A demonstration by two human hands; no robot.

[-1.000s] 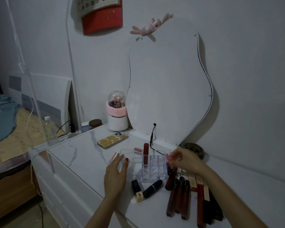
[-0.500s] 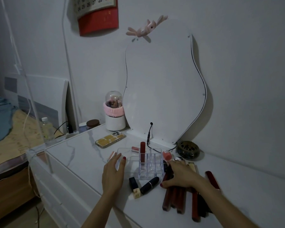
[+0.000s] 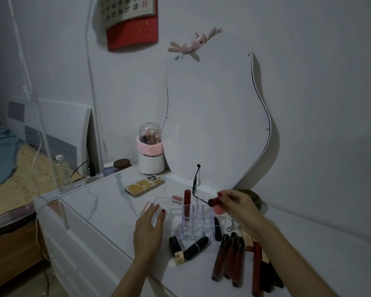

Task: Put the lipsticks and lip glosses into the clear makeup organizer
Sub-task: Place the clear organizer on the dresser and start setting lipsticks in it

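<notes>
nearest, dark red lip glosses [image 3: 228, 257] lie in a row on the white dresser top [image 3: 107, 202], with two black lipsticks [image 3: 187, 247] to their left. the left hand [image 3: 147, 231] rests open and flat against the clear makeup organizer [image 3: 198, 221]. a red tube [image 3: 187, 205] stands upright in a back slot. the right hand [image 3: 237, 203] pinches a dark red lipstick [image 3: 215, 202] above the grid's right side. behind lies a phone [image 3: 145, 185].

— How many tall dark-red lip gloss tubes lie together on the white marble-look tabletop [image 3: 107, 202]?
— Three side by side [image 3: 228, 257], plus another red one to their right [image 3: 256, 269].
— And short black bullet lipsticks?
— Two lying in front of the clear acrylic organizer [image 3: 198, 219].
— Phones?
— One yellow-cased phone [image 3: 145, 185].
</notes>
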